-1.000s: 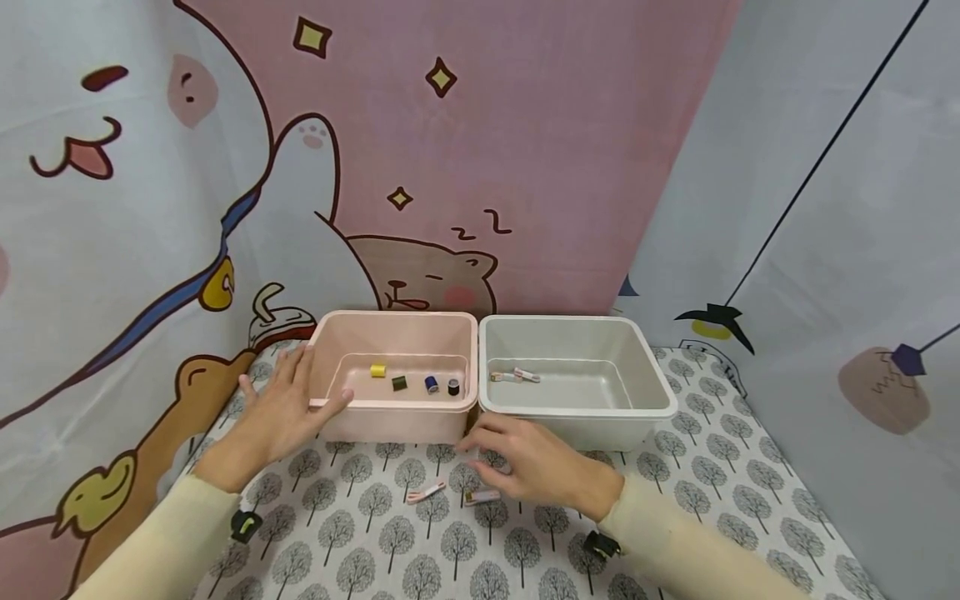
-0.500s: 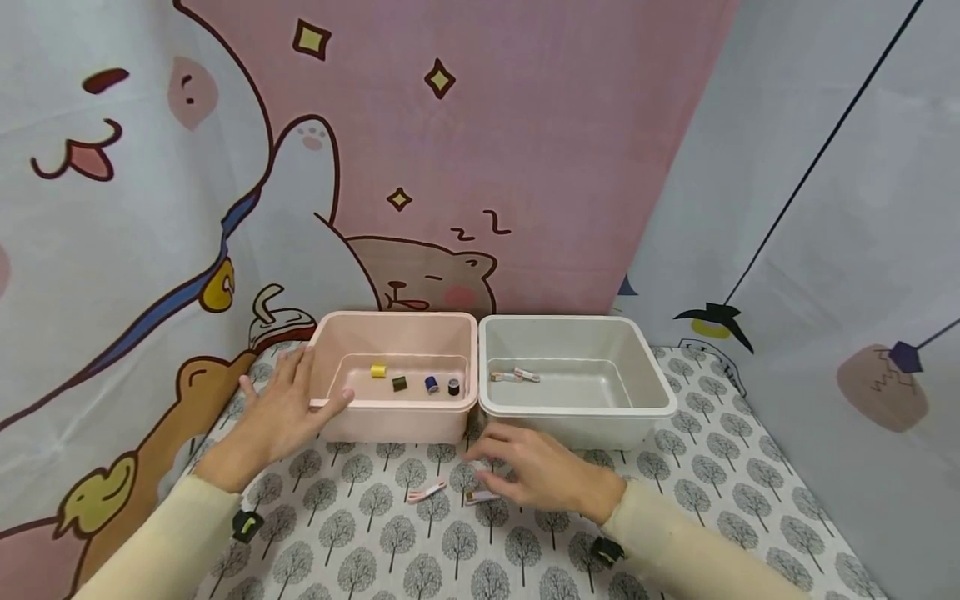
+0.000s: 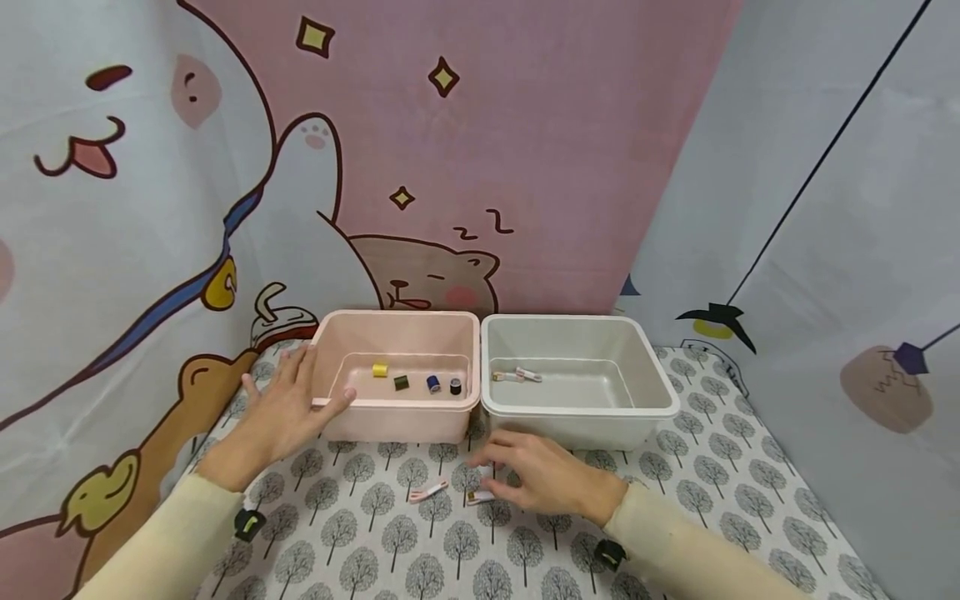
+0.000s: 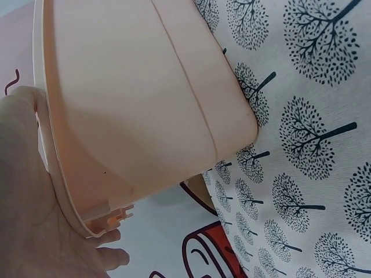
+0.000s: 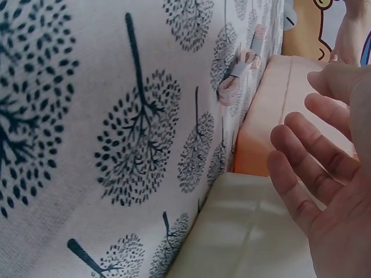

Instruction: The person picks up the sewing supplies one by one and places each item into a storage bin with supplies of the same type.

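While left hand touches pink bin, right hand near cable

Your left hand rests against the rim of a peach plastic bin standing on tree-print cloth.

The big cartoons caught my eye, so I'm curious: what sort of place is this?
Probably a screened-off tabletop work area, though the wider room isn't visible. Cartoon-printed hangings rise behind a tree-patterned cloth, and a pink bin and a white bin stand side by side on it.
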`<action>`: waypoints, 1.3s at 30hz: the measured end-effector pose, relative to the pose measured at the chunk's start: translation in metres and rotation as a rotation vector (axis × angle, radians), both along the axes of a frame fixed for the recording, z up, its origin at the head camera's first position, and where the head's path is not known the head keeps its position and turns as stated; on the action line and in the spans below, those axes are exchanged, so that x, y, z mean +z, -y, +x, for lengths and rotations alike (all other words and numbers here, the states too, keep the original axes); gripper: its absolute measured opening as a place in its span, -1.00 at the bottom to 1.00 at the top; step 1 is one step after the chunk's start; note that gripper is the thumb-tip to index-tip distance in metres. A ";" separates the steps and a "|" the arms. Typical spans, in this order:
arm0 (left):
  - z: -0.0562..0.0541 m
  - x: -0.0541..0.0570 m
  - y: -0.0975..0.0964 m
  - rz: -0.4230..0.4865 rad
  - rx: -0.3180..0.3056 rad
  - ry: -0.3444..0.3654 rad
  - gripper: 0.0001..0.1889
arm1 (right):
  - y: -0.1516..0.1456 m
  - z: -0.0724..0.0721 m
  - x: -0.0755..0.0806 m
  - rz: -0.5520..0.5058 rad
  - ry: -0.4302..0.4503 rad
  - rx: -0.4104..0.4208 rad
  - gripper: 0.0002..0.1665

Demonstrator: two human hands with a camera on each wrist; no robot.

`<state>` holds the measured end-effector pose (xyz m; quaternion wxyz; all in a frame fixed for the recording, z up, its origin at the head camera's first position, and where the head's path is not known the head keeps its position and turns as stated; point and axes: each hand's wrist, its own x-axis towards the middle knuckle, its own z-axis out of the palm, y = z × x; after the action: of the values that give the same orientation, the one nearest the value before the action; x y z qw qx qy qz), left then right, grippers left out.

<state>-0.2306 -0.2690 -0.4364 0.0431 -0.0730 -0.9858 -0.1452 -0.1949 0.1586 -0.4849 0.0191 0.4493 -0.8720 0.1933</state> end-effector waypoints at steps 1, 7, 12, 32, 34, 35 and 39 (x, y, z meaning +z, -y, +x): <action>0.000 0.000 0.000 0.001 0.001 -0.001 0.25 | 0.000 0.000 -0.001 0.005 0.003 -0.002 -0.56; 0.000 -0.001 0.000 0.009 0.003 0.011 0.26 | 0.000 0.000 -0.008 0.044 0.028 -0.005 -0.56; 0.001 0.000 0.000 0.009 -0.002 0.001 0.25 | -0.001 -0.002 -0.012 0.049 0.019 0.008 -0.56; -0.001 0.002 0.002 0.007 -0.006 0.000 0.26 | -0.001 -0.003 -0.020 0.122 0.132 -0.022 -0.46; -0.001 0.002 0.002 0.005 -0.007 0.003 0.26 | -0.001 -0.003 -0.021 0.121 0.133 -0.024 -0.45; -0.001 0.002 0.002 0.003 -0.007 0.003 0.26 | -0.001 -0.003 -0.021 0.121 0.137 -0.024 -0.45; -0.001 0.001 0.002 -0.004 -0.009 0.000 0.26 | -0.002 -0.002 -0.023 0.127 0.152 -0.027 -0.44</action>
<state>-0.2318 -0.2712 -0.4354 0.0424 -0.0777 -0.9857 -0.1434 -0.1968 0.1603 -0.5078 -0.0730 0.4216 -0.8875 0.1712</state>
